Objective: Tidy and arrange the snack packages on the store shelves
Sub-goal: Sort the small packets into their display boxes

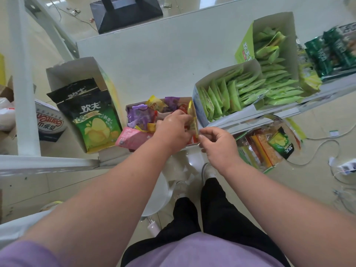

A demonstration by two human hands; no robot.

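On the white shelf: a smooth, pale board (163,60) with a thin metal front rail, seen from above.
Room: glossy beige floor tiles (57,182) below, loose white cables (325,145) trailing at right, a dark pedestal base (125,12) beyond the shelf's far edge.
Middle box: a small open cardboard box (194,114) at the near edge, heaped with crinkled purple, yellow and red snack packets (142,116), a pink packet (131,138) drooping over its near left corner.
Left hand: the left hand (173,128) lies curled over the heap, fingers closed on a slim yellow packet (193,120) standing on edge by the box's right wall.
Right hand: the right hand (217,145), just right of the box, pinches the near end of that same yellow packet with thumb and forefinger.
Left carton: an open grey-board carton (63,72) holding glossy black-and-green chip bags (94,120).
Right cartons: two open cartons, the nearer one (200,105) and a farther one (273,26), packed with flat matte green sachets (231,93) filed on edge.
Far right: dark green bags (331,51) in a row.
Lower shelf: clear-wrapped orange and yellow packs (262,145).
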